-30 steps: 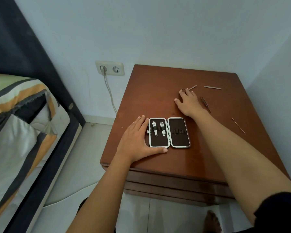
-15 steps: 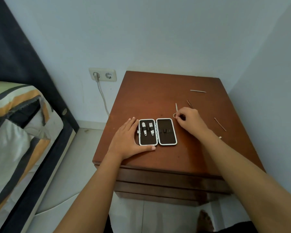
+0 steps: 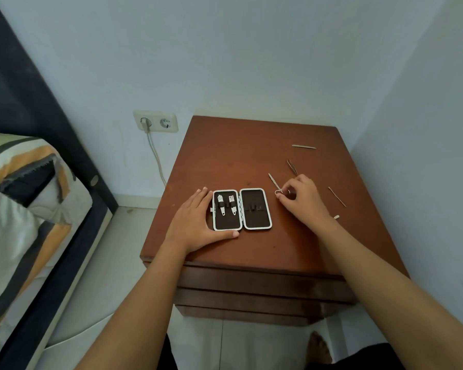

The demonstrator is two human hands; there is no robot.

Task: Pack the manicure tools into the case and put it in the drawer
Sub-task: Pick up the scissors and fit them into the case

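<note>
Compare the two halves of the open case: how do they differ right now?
The left half holds two metal tools under its loops; the right half has empty loops. The left hand lies flat against the left half's outer edge, thumb along its near edge; nothing touches the right half, though the right hand works the small scissors beside it. Both have white rims and dark lining.

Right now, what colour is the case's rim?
White rim around a dark brown lining, best seen in the head view, the only view given.

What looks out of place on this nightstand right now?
Several thin tools lie scattered to the right of the open case: a file, tweezers and a stick. The right hand pinches small scissors. Nothing looks damaged.
</note>
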